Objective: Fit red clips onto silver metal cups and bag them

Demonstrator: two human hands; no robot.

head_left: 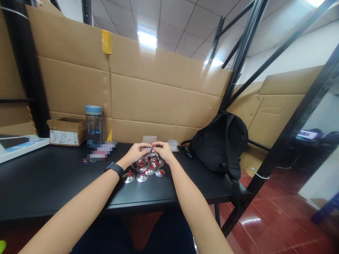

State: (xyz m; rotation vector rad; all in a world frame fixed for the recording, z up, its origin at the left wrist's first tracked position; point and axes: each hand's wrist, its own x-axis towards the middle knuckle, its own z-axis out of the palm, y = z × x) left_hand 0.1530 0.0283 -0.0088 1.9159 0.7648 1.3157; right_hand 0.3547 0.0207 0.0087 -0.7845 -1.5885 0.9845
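On the black table lies a pile of small silver finger cymbals with red straps, several of them overlapping. My left hand and my right hand meet at the far side of this pile, fingers curled inward and fingertips almost touching. Between the fingertips shows a shiny silver piece, apparently one of the cymbals; the fingers partly cover it. A dark watch is on my left wrist. Nearest my body, a few cymbals lie flat with their red straps up.
A blue-lidded bottle and an open cardboard box stand at back left. Behind the hands are a small clear packet and a translucent container. A black backpack rests on the right. Cardboard panels wall the back.
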